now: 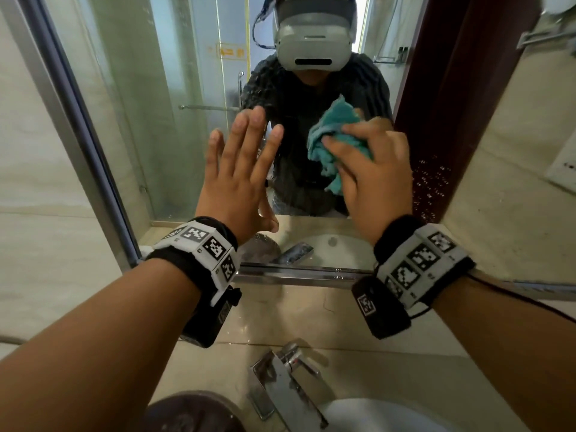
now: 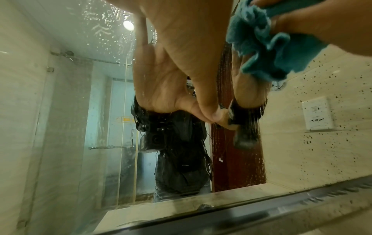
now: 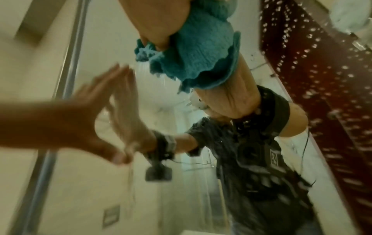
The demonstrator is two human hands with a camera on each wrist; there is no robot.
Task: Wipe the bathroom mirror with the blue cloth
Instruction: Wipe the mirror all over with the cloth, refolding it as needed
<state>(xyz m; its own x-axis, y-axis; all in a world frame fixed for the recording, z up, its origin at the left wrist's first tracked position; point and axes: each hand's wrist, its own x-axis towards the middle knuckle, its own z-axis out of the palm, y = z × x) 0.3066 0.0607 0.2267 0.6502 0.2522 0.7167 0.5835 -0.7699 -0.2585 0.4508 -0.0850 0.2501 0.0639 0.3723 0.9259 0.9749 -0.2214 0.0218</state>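
Being bunched in the right hand, fingers curled round it, the soft, limp blue cloth is being pressed on the mirror; at nine o'clock, the left hand is being held flat, fingers spread.

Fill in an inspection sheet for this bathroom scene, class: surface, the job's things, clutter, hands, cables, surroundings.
Surface: mirror spotted with droplets, thickest at its right side.
Job's things: blue cloth bunched against the glass.
Clutter: nothing seen on the counter except the faucet.
Hands: left hand flat, fingers straight, at the glass; right hand grips the cloth.
Cables: thin black cable along the right forearm.
Surroundings: tiled walls, basin, wall socket.
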